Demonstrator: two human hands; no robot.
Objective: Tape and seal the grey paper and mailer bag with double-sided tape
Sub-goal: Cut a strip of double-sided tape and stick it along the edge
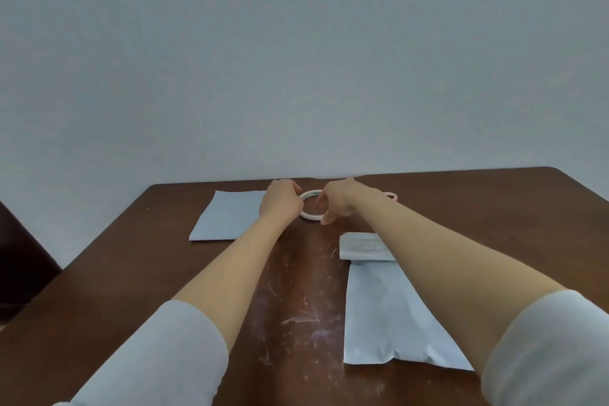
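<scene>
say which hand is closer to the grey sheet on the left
Left. The left hand is at the right edge of the grey sheet, holding the tape roll; the right hand holds the roll's other side, farther right.

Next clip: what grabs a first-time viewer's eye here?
Both bare hands meet at the far middle of the table: the left hand and right hand hold a white tape roll. A grey sheet lies far left, and a mailer bag with folded flap lies near right.

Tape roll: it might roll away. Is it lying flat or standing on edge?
Lying flat: the tape roll shows its open ring facing up; left hand and right hand hold its rim.
</scene>
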